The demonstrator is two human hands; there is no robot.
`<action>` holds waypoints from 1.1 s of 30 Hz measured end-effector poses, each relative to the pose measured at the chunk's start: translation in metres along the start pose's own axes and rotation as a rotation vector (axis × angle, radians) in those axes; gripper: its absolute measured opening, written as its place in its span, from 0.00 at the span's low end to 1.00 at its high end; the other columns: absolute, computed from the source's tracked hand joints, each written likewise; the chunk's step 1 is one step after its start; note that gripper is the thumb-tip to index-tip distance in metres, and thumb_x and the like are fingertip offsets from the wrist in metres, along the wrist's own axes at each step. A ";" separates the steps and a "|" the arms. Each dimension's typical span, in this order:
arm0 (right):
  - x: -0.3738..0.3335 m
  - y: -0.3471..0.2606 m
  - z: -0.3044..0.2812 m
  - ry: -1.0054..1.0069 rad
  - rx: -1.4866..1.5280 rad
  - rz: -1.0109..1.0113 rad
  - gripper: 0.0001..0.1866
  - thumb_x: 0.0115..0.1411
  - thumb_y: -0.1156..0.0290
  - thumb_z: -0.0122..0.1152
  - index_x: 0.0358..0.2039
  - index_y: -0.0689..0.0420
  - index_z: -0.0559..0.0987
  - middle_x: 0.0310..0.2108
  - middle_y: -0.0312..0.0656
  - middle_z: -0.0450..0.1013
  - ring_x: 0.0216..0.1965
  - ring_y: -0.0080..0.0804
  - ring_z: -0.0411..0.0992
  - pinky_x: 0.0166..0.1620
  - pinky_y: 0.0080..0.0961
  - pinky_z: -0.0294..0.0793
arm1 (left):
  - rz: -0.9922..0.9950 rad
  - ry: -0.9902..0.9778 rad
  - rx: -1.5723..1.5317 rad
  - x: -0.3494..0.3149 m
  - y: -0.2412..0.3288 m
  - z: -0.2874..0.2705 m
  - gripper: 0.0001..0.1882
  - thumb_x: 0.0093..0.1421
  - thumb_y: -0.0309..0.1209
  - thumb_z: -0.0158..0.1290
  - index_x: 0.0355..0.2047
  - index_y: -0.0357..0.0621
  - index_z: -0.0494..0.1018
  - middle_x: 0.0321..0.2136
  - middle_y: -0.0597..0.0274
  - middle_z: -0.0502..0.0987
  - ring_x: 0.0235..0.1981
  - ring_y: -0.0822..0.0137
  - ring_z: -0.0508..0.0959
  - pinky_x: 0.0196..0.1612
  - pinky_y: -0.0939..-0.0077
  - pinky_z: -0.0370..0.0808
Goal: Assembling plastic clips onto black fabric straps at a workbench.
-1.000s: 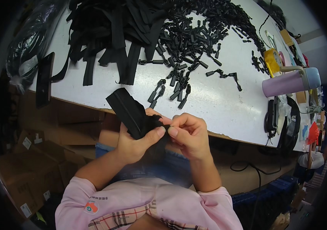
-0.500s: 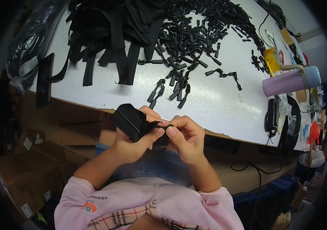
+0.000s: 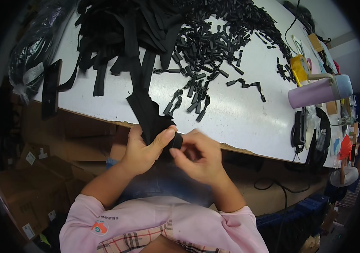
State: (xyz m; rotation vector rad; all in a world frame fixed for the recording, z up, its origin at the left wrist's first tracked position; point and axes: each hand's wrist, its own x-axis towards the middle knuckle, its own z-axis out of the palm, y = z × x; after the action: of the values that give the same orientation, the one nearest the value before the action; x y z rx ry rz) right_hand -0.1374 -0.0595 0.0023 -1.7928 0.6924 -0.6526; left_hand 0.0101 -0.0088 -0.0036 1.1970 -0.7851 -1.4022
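My left hand (image 3: pixel 141 152) is closed around a bunched black zipper strip (image 3: pixel 147 113), thumb pressed on top. The strip's upper part stands up over the table edge toward the pile. At its short, folded lower end, my right hand (image 3: pixel 203 157) has its thumb against the black fabric and its other fingers curled, partly smeared by motion. What lies between those right fingertips is partly hidden. Just beyond my hands, several black zipper sliders with long pulls (image 3: pixel 197 101) lie on the white table (image 3: pixel 247 122).
A heap of black strips (image 3: pixel 116 33) covers the far left, beside a dark phone (image 3: pixel 51 89) and a clear plastic bag (image 3: pixel 32 55). A large slider pile (image 3: pixel 226 29) spreads at the back. Rightward are a purple bottle (image 3: pixel 312 92) and yellow tape roll (image 3: pixel 300 67). Cardboard boxes (image 3: pixel 36 189) stand lower left.
The black strip in my left hand has swung from a folded bundle to stretched upward over the table edge. My right hand has shifted slightly down and left along its end.
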 end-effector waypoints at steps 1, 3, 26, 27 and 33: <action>0.005 -0.007 0.001 0.186 -0.046 -0.121 0.07 0.40 0.79 0.60 0.23 0.60 0.73 0.17 0.37 0.64 0.14 0.21 0.60 0.16 0.16 0.58 | 0.007 0.042 0.001 -0.001 0.000 0.003 0.09 0.51 0.28 0.50 0.31 0.37 0.67 0.23 0.66 0.70 0.25 0.79 0.69 0.29 0.85 0.67; 0.011 -0.015 0.002 0.399 -0.148 -0.304 0.13 0.37 0.80 0.61 0.28 0.60 0.75 0.23 0.39 0.66 0.18 0.25 0.62 0.17 0.18 0.60 | 0.025 0.059 -0.009 -0.006 -0.002 0.006 0.10 0.50 0.25 0.49 0.34 0.36 0.66 0.23 0.67 0.70 0.27 0.78 0.69 0.33 0.83 0.67; -0.005 0.000 -0.001 0.210 0.140 -0.014 0.04 0.48 0.78 0.54 0.25 0.65 0.73 0.16 0.37 0.67 0.15 0.14 0.62 0.17 0.10 0.58 | 0.173 0.037 -0.065 -0.003 -0.008 0.010 0.10 0.48 0.25 0.53 0.32 0.38 0.68 0.24 0.65 0.70 0.24 0.77 0.69 0.26 0.85 0.67; -0.005 0.000 -0.001 0.192 0.141 -0.029 0.04 0.48 0.78 0.54 0.25 0.65 0.73 0.16 0.36 0.67 0.15 0.14 0.62 0.17 0.10 0.58 | 0.363 0.013 0.092 0.000 -0.011 0.007 0.08 0.48 0.24 0.53 0.31 0.39 0.70 0.24 0.64 0.71 0.23 0.76 0.70 0.26 0.84 0.67; -0.002 0.004 -0.007 0.090 0.618 0.377 0.04 0.48 0.77 0.52 0.25 0.63 0.72 0.15 0.38 0.67 0.13 0.17 0.63 0.17 0.11 0.59 | 0.597 -0.006 0.428 -0.003 -0.009 0.009 0.05 0.48 0.23 0.52 0.28 0.40 0.71 0.24 0.62 0.70 0.25 0.74 0.69 0.30 0.83 0.66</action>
State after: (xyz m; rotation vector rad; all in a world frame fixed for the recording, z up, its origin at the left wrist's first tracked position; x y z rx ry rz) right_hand -0.1441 -0.0630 0.0006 -1.0368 0.7621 -0.6071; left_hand -0.0012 -0.0055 -0.0094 1.1375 -1.3617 -0.7648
